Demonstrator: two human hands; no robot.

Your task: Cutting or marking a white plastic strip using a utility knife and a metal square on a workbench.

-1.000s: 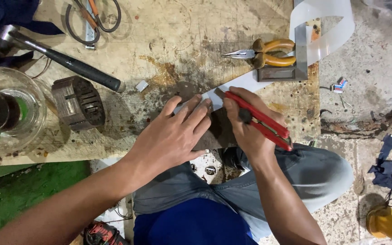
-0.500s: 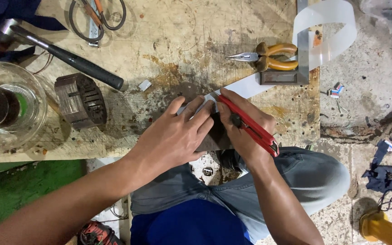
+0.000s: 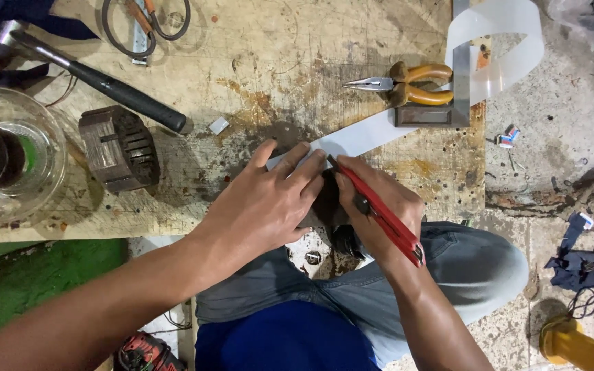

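Clearly a cutting step is in hand: the long white translucent plastic strip [image 3: 366, 134] lies flat across the scarred, stained wooden workbench [image 3: 276, 62], its far end curling up in a loop off the bench's right edge. The left hand [image 3: 269, 199] presses spread fingers down on the strip's near end, pinning it. The right hand [image 3: 379, 213] is closed around a red-handled utility knife [image 3: 379, 209], its tip set at the strip just beside the left fingertips. Judging by this, the cut calls for steady downward pressure and a blade path kept clear of those fingers.

Beyond the strip rest orange-handled needle-nose pliers [image 3: 400, 86] against a grey metal try square [image 3: 458, 69]. Farther left sit a dark, slotted cylindrical motor core [image 3: 118, 148], a black-handled hammer [image 3: 97, 79] and a clear glass jar [image 3: 15, 158].
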